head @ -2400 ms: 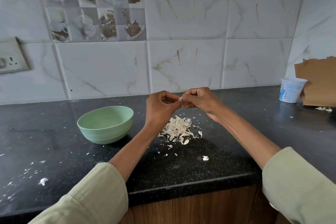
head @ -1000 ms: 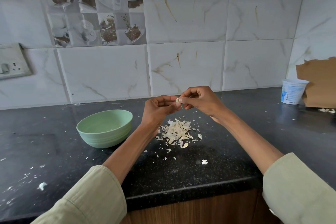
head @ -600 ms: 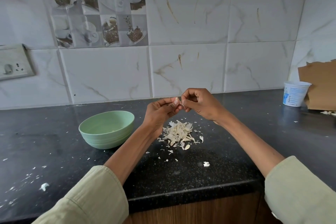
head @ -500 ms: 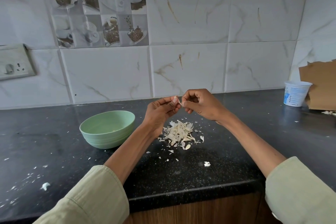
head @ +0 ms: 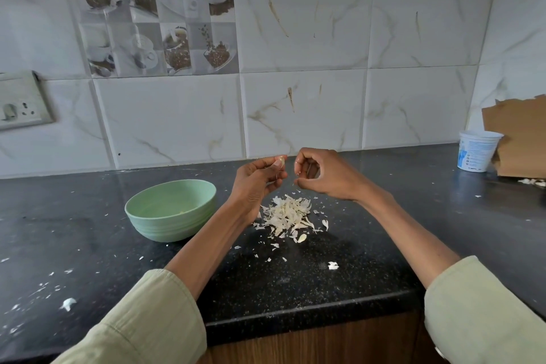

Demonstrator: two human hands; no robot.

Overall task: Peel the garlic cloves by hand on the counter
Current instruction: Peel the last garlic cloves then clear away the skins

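Clove [head: 281, 160] sits pinched at the left hand [head: 256, 183] fingertips above the desk [head: 384, 230], just left of the right hand [head: 325, 174], whose curled fingers appear to pinch a skin shred over the peel pile [head: 288, 213].

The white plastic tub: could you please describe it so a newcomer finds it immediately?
Follow the black speckled counter to its far right end. There the white plastic tub stands upright beside torn brown cardboard, the only container with blue print.
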